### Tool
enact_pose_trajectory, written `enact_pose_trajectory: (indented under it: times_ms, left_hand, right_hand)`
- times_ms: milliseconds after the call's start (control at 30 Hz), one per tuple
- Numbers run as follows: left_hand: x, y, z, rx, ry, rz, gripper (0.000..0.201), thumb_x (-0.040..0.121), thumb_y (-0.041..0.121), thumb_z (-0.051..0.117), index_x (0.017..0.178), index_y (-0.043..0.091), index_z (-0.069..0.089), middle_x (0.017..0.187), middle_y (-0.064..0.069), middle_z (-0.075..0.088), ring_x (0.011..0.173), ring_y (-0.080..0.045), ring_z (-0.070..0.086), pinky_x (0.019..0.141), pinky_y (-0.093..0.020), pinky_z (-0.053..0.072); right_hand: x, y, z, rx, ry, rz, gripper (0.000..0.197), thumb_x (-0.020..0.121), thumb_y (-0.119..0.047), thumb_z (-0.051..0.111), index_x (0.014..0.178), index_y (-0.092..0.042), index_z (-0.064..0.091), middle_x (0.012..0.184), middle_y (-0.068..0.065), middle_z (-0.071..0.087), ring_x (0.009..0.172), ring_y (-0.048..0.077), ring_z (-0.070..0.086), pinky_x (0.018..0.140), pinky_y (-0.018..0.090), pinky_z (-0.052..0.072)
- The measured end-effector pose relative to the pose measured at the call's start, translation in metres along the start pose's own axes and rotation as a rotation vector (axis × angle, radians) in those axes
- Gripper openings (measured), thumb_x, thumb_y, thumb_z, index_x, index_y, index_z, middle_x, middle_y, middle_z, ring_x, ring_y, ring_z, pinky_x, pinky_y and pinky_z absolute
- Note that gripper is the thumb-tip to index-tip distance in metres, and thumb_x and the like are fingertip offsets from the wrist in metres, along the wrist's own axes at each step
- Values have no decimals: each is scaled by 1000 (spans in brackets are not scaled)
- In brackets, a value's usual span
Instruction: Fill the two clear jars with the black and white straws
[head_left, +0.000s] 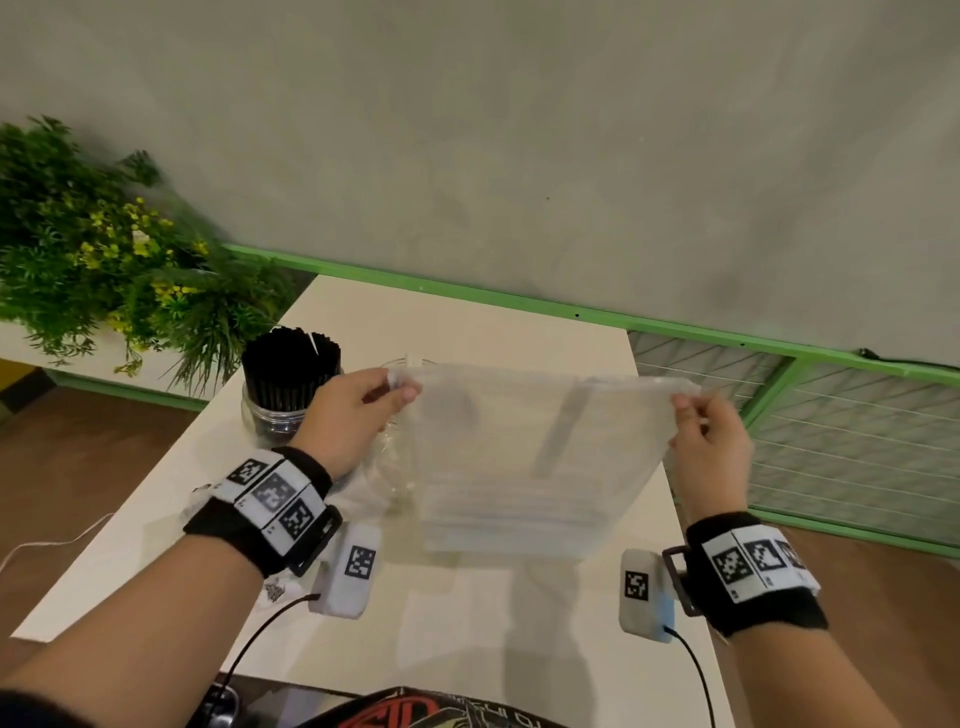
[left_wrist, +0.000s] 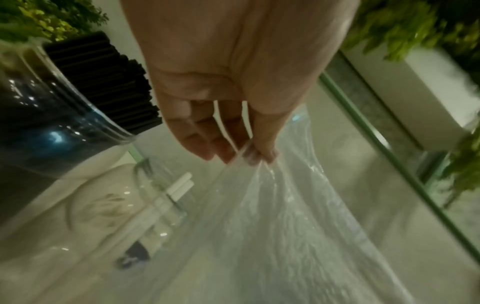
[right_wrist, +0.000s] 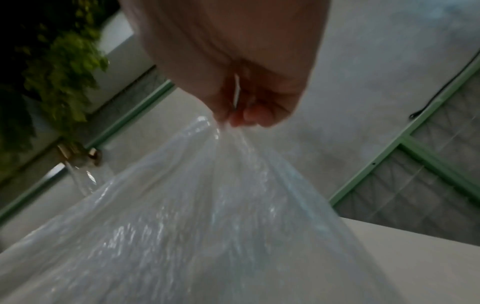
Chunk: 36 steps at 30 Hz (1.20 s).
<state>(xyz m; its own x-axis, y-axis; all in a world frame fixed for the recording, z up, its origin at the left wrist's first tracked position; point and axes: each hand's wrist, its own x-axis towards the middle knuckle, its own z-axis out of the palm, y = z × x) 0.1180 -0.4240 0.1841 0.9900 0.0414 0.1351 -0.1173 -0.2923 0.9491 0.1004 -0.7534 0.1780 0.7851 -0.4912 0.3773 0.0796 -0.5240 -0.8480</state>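
Note:
A clear plastic bag (head_left: 524, 457) holding white straws (head_left: 509, 514) hangs above the table. My left hand (head_left: 358, 410) pinches its top left corner, and my right hand (head_left: 711, 441) pinches its top right corner. The wrist views show each pinch on the bag (left_wrist: 259, 216) (right_wrist: 197, 205). At the table's far left stands a clear jar (head_left: 280, 415) packed with black straws (head_left: 291, 364). A second clear jar (left_wrist: 145, 205) with a few white straws (left_wrist: 182, 185) sits behind the bag, mostly hidden in the head view.
The white table (head_left: 467, 623) ends at a green rail (head_left: 519, 296) against a grey wall. A leafy plant (head_left: 98, 249) stands to the left. A green wire fence panel (head_left: 831, 426) lies to the right. Cables trail from both wrists.

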Motion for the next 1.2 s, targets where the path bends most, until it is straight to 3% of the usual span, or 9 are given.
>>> enact_pose_trajectory:
  times_ms: [167, 333, 433, 533, 633, 733, 900, 1067, 1200]
  left_hand:
    - [4, 0, 6, 82, -24, -12, 12, 87, 24, 66, 81, 33, 70, 65, 22, 64, 64, 3, 54, 62, -13, 41]
    - [1, 7, 11, 68, -54, 28, 11, 86, 22, 67, 82, 31, 72, 86, -2, 70, 73, -11, 54, 75, -27, 44]
    - [-2, 10, 16, 48, -99, 30, 12, 85, 21, 68, 81, 31, 72, 85, -4, 69, 65, -9, 49, 71, -28, 44]
    - [-4, 13, 22, 4, -127, 32, 13, 85, 18, 68, 80, 29, 72, 75, 11, 67, 59, -4, 51, 70, -24, 46]
    - [-5, 14, 27, -20, -142, 31, 13, 85, 16, 67, 81, 28, 71, 72, 12, 64, 57, 0, 51, 66, -17, 45]
    - [-10, 14, 34, 40, -200, 78, 18, 86, 17, 67, 77, 31, 68, 69, 19, 61, 60, 1, 50, 66, -16, 44]
    - [-19, 14, 48, 79, -258, 88, 10, 86, 17, 66, 84, 24, 73, 80, 9, 65, 70, -1, 53, 70, -16, 43]
    - [-14, 9, 37, 13, -174, 40, 8, 87, 17, 66, 88, 22, 72, 72, 9, 62, 59, -1, 50, 62, -18, 45]
    - [-18, -6, 21, -21, -102, 0, 23, 82, 28, 72, 104, 32, 67, 90, 9, 63, 68, -1, 53, 75, -20, 46]
  right_hand:
    - [1, 1, -1, -47, 66, -20, 9, 97, -22, 50, 103, -18, 56, 104, 7, 57, 88, 26, 56, 81, 46, 51]
    - [-19, -34, 7, -106, 81, -475, 46, 92, -22, 59, 132, -9, 41, 131, 12, 36, 108, 24, 50, 93, 36, 46]
    - [-24, -52, 23, -266, -183, -667, 79, 85, -50, 62, 145, -13, 27, 149, 6, 26, 139, 19, 24, 117, 33, 17]
    - [-30, -57, 43, -645, -580, -572, 125, 65, -80, 58, 152, -20, -9, 161, 3, 3, 148, 23, 0, 119, 45, 0]
    - [-45, -31, 63, -1007, -856, -449, 139, 57, -77, 69, 148, -24, -21, 158, 5, 12, 147, 29, 1, 114, 58, -7]
    - [-55, -7, 82, -1110, -996, -331, 128, 57, -66, 76, 151, -20, 2, 141, 5, 40, 137, 30, 28, 114, 61, -1]
    - [-55, -2, 96, -1123, -1209, -243, 43, 82, -39, 72, 116, -15, 61, 115, 8, 66, 108, 30, 60, 92, 37, 45]
    - [-45, -3, 84, -993, -1060, -305, 20, 95, -27, 53, 99, -10, 63, 111, 13, 64, 104, 32, 59, 80, 35, 45]
    - [-32, 14, 76, -728, -946, -150, 14, 88, -29, 59, 85, -19, 50, 104, 7, 62, 99, 30, 59, 77, 34, 45]
